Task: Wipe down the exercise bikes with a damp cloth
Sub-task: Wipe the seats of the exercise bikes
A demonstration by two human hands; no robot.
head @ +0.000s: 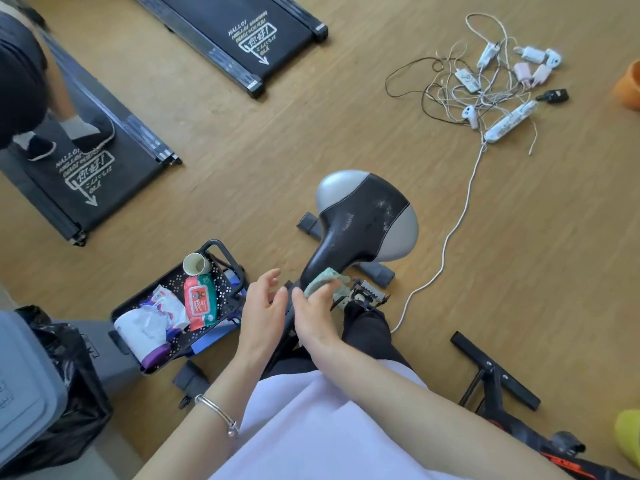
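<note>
The cloth (323,280), a bunched teal rag, sits at the narrow nose of the bike saddle (360,220), and everything left to wipe lies beyond it. The saddle's long axis runs from that nose, just ahead of the grip, up and to the right toward the broad grey-sided rear, where pale scuffs mark the black cover. The right hand (315,317) is the nearer one and carries the work. Its grip is grasping the cloth, fingertips buried in the folds and pressed against the nose, the back of the hand up and the forearm coming in from the lower right, roughly in line with the saddle. A stroke would probably push away along that axis. The left hand (263,306) hovers just beside it, released, fingers loosely spread, holding nothing and touching neither cloth nor saddle.
</note>
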